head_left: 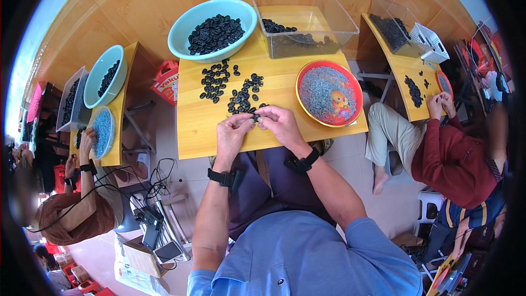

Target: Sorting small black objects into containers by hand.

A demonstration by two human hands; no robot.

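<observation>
two hands meet near the bench's [192, 126] front edge: left hand [233, 134] and right hand [280, 123] together pinch a small black ring [256, 116], loose black rings [244, 97] just beyond.

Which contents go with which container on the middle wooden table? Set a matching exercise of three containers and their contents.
Containers:
1. light blue bowl
2. clear plastic bin
3. red plate

Contents:
A. small grey pieces covering it
B. a heaped mound of black rings
C. a few black rings along its bottom

Pairs: 1-B, 2-C, 3-A
</observation>
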